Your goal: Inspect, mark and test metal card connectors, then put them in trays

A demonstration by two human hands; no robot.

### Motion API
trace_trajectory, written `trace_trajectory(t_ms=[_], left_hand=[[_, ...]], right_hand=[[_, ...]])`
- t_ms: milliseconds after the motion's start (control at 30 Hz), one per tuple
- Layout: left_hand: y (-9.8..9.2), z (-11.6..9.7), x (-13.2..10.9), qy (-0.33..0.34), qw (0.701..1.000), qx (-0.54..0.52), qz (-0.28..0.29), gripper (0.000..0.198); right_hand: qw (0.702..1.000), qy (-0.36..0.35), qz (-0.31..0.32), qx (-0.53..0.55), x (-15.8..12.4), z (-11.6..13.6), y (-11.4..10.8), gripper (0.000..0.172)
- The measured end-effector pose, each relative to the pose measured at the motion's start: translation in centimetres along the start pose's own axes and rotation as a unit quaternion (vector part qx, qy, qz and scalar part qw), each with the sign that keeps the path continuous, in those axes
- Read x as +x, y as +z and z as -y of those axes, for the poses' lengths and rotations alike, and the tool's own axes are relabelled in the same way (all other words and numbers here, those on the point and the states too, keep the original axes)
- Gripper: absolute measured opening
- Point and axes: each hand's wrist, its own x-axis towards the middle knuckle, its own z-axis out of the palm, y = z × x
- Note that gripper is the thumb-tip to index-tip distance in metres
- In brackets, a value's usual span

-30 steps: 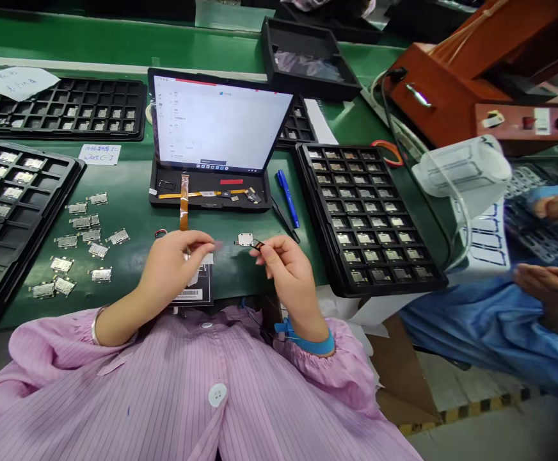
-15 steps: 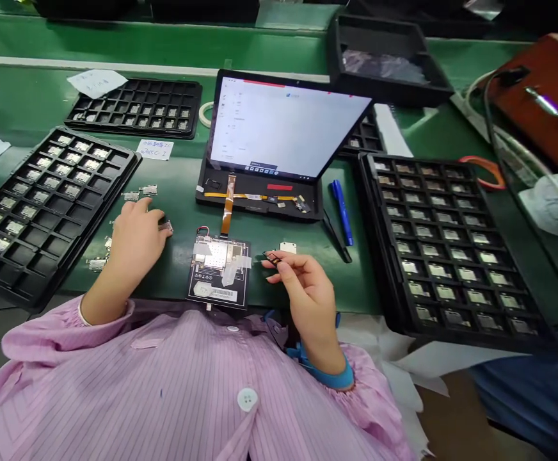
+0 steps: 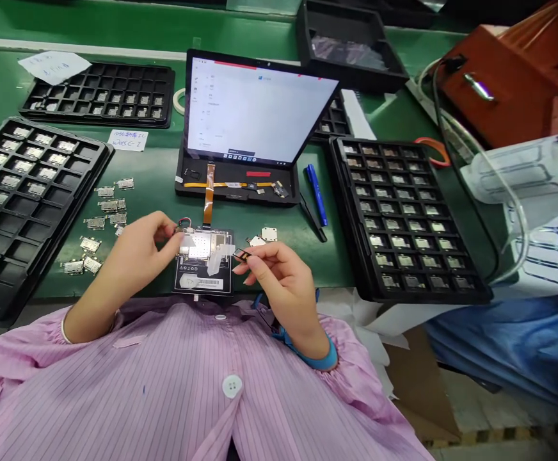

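Note:
A small black circuit board [image 3: 203,262] with a metal shield and strips of tape lies at the table's near edge, joined by an orange flex cable [image 3: 208,193] to the tablet fixture [image 3: 240,128]. My left hand [image 3: 141,250] pinches a small metal part at the board's top left corner. My right hand [image 3: 279,282] pinches a thin black tool [image 3: 241,255] whose tip rests beside the board's right edge. Two metal parts [image 3: 264,237] lie just beyond that tip.
Loose metal parts [image 3: 99,221] are scattered left of the board. Black compartment trays sit at the left [image 3: 20,192], back left [image 3: 101,93] and right [image 3: 404,218]. A blue pen [image 3: 316,194] lies by the fixture. A person's blue sleeve [image 3: 509,346] is at the right.
My left hand came back from the loose parts on the left to the board's top left corner, pinching a part. My right hand with the tool shifted slightly toward the board.

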Motion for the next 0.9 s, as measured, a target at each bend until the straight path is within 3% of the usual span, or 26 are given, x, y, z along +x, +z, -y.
trace_trajectory(t_ms=[133,367,567,900], left_hand=[[2.2,-1.6,-0.8,-0.009,0.949,-0.287,0.127,0.025],[3.6,-1.8,-0.9,-0.074,0.858,-0.483,0.161,0.029],[4.1,-2.4,-1.4,-0.071,0.868,-0.483,0.092,0.027],[3.8,-2.7,-1.7,-0.051,0.902,-0.421,0.078,0.021]], right_hand=[[0.998,0.054,0.022,0.032,0.3,0.7,0.4,0.019],[0.993,0.096,0.03,0.062,0.5,0.4,0.4,0.026],[0.991,0.103,0.014,0.08,0.2,0.1,0.1,0.027],[0.99,0.116,0.042,0.066,-0.1,0.8,0.1,0.025]])
